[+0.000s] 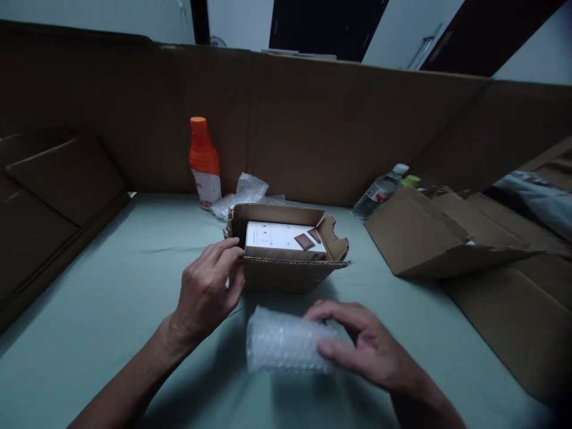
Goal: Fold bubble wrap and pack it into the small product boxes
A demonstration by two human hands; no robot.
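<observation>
An open cardboard box stands in the middle of the table. Inside it lies a white printed carton with brown squares pictured on its top. My left hand grips the box's near left edge, fingertips at the rim and thumb against the outer wall. In front of the box, my right hand holds a bubble wrap roll above the table, fingers on top and thumb on the near side. The wrap is slightly blurred; whether something is inside cannot be seen.
Behind the box lie crumpled bubble wrap and an orange bottle standing upright. At the right, a clear bottle leans near folded cardboard boxes. Tall cardboard walls border the pale green table surface.
</observation>
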